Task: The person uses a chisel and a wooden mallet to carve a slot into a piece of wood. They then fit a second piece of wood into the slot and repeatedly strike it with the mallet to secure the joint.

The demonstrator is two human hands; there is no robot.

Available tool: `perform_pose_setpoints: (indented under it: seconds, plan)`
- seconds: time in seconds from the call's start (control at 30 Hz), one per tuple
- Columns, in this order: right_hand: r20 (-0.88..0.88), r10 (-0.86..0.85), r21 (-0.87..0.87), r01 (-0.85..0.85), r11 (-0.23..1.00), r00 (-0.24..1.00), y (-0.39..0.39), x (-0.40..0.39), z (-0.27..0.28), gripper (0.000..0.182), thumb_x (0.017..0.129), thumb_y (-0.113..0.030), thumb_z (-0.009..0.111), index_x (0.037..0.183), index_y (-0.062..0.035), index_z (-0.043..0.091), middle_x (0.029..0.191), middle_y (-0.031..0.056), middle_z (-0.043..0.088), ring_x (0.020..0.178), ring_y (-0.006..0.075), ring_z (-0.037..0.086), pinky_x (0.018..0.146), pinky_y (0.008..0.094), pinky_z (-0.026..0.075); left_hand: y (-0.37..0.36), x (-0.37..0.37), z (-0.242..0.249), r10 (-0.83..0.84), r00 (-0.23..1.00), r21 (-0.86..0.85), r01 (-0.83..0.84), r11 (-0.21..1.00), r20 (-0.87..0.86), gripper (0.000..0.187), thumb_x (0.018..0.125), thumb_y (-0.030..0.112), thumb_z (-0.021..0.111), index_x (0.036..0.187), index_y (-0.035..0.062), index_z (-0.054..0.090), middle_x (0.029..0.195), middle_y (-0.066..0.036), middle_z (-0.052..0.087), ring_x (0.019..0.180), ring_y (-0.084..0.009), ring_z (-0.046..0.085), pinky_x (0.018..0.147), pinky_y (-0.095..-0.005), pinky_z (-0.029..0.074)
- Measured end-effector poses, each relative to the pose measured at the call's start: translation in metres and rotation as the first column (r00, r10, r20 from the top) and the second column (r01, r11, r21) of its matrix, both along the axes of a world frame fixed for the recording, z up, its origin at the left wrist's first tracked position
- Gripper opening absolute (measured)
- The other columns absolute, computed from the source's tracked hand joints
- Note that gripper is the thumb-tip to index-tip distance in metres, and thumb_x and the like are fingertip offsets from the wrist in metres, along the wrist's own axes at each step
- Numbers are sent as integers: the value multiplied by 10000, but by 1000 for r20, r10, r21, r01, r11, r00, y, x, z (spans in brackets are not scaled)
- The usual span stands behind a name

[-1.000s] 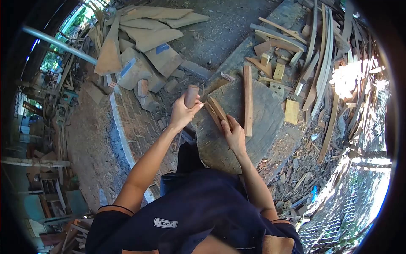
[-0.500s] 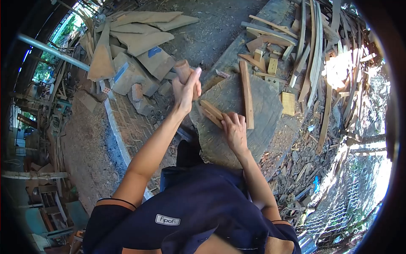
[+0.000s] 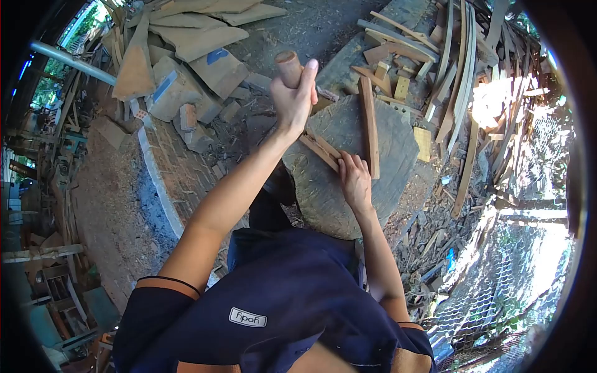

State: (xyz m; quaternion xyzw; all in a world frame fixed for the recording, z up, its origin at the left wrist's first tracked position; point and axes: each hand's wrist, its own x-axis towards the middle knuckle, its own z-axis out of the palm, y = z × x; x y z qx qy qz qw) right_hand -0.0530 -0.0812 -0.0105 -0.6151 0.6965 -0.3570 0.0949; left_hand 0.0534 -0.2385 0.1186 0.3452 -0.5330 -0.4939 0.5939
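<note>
My left hand is closed around a thick round wooden handle, its blunt end showing above the fist with the thumb laid along it. Whatever the handle belongs to is hidden behind the hand. Over the chopping block, a broad slab of tree trunk, my right hand grips the near end of a short wooden piece. That piece lies slanted, with a dark line or gap along its length. Just right of my fingers, a longer squared wooden stick lies on the block, apart from the short piece.
Offcuts and a yellowish wood block lie beyond the block to the right. Long curved strips are piled at the far right. Flat boards lean in a stack at the far left, near a brick. Wood chips litter the ground.
My left hand has moved up and to the right with the handle. My right hand stays on the short wooden piece. The whole view has shifted slightly.
</note>
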Motion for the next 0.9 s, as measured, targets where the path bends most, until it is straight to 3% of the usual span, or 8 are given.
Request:
perform_pose_setpoints:
  seconds: [0.1,0.27,0.3,0.37,0.4,0.5,0.73,0.9]
  plan:
    - [-25,-5,9,5,1000,1000,0,0,3,214,936,-139,566,1113,-41,633,903,147,618,802,334,580,751,427,482,2,-2,-2,37,999,-70,-37,997,6,354,950,306,637,713,66,532,547,7,495,423,-63,442,400,-229,357]
    - [-57,21,26,-19,999,998,-2,-3,2,201,939,-140,562,1100,-42,633,905,146,626,805,335,594,753,431,485,7,0,-7,-95,993,-150,105,983,68,348,1024,346,463,1109,10,426,787,-46,560,646,-99,548,554,-250,439]
    - [-59,23,30,-21,999,998,-2,-4,1,194,942,-143,560,1090,-40,632,904,148,626,809,336,598,756,431,485,7,3,-9,-90,994,-150,98,984,59,348,1024,346,463,1109,10,426,787,-46,560,646,-99,548,554,-250,439]
    - [-67,34,36,-32,999,997,-3,-4,-1,188,944,-146,558,1080,-38,631,902,150,627,814,337,601,759,431,486,7,7,-13,-81,938,-207,158,966,338,359,1021,341,467,1126,6,395,820,-67,561,684,-123,573,596,-283,480]
    - [-75,27,47,-24,999,997,-3,-4,0,185,947,-148,555,1072,-35,630,903,152,627,816,338,600,760,432,486,5,7,-13,-64,934,-258,162,952,351,365,975,321,563,1086,2,423,886,-132,566,736,-212,588,592,-397,473]
    - [-89,23,54,-18,998,996,-3,-3,0,181,949,-148,552,1063,-30,629,902,156,627,819,340,600,761,433,486,5,7,-13,-66,927,-272,176,946,368,383,976,320,565,1128,2,415,876,-149,565,710,-211,601,580,-386,485]
    - [-95,5,44,0,999,996,-3,-1,2,180,950,-145,550,1058,-24,628,901,158,625,821,340,600,765,434,486,-1,-1,-16,-269,956,-133,284,950,120,392,993,343,541,1177,17,422,825,-63,552,643,-108,572,507,-272,454]
    - [-114,7,56,-1,998,993,-2,0,2,173,948,-136,549,1048,-18,625,904,159,628,830,344,603,770,436,488,-7,-11,-22,-205,970,-160,224,961,128,382,982,357,558,1131,18,466,825,-66,563,648,-124,562,545,-289,453]
